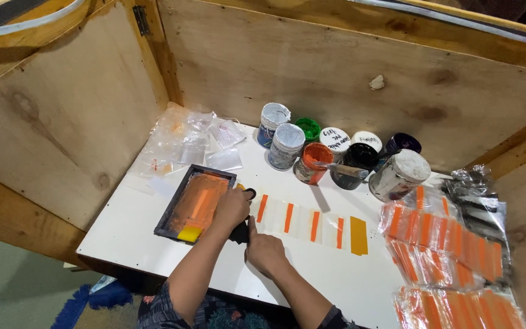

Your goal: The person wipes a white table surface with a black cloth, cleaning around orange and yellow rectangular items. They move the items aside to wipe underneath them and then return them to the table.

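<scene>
Both forearms reach forward from bottom of frame, bare to the elbows. Left hand (231, 207) palm down, fingers curled closed in a grip. Right hand (265, 251) just behind it, knuckles up, thumb pointing forward, hands nearly touching.

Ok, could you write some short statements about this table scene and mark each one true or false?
1. The left hand rests beside the small printing frame. True.
2. The open orange paint jar has a blue lid on it. False: it has no lid.
3. The printed strip carries orange bars. True.
4. The right hand holds a green paint jar. False: that jar stands far from it.
5. Packets with orange prints lie on the right. True.
</scene>
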